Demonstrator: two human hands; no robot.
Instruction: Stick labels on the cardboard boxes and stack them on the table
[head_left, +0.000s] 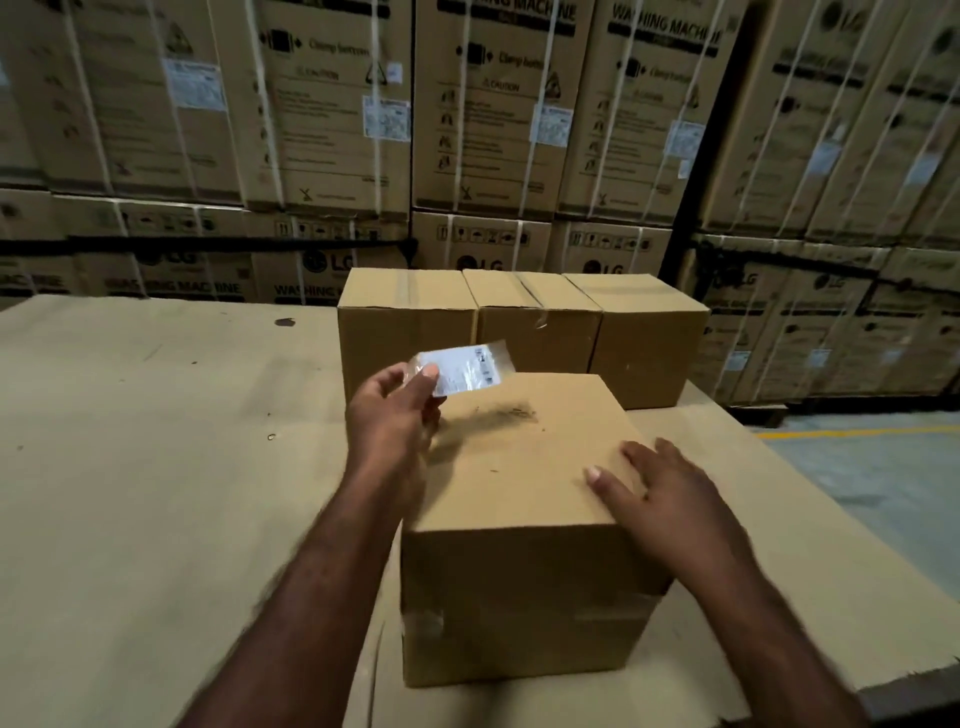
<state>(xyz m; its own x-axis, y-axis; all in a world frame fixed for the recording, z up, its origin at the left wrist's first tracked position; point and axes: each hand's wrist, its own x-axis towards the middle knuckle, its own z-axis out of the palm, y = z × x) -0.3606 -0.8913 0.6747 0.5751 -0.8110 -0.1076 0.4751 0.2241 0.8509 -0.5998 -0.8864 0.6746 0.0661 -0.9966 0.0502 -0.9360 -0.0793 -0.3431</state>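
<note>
On the cardboard-covered worktop (156, 467), seen from the head camera, a plain cardboard box (519, 519) stands closest to the person. The left hand (389, 415) hovers over the box's far left corner, its fingers (428, 376) pinching a white printed label (462, 369) by one end; the label is held up in the air, clear of the box top. The right hand (670, 499) lies flat and spread on the top of the box near its right edge, gripping nothing. Behind this box, a row of three similar boxes (519, 322) stands side by side, touching one another, at the far edge of the worktop. Beyond them rise stacked washing machine cartons (493, 104) bound with white straps.
</note>
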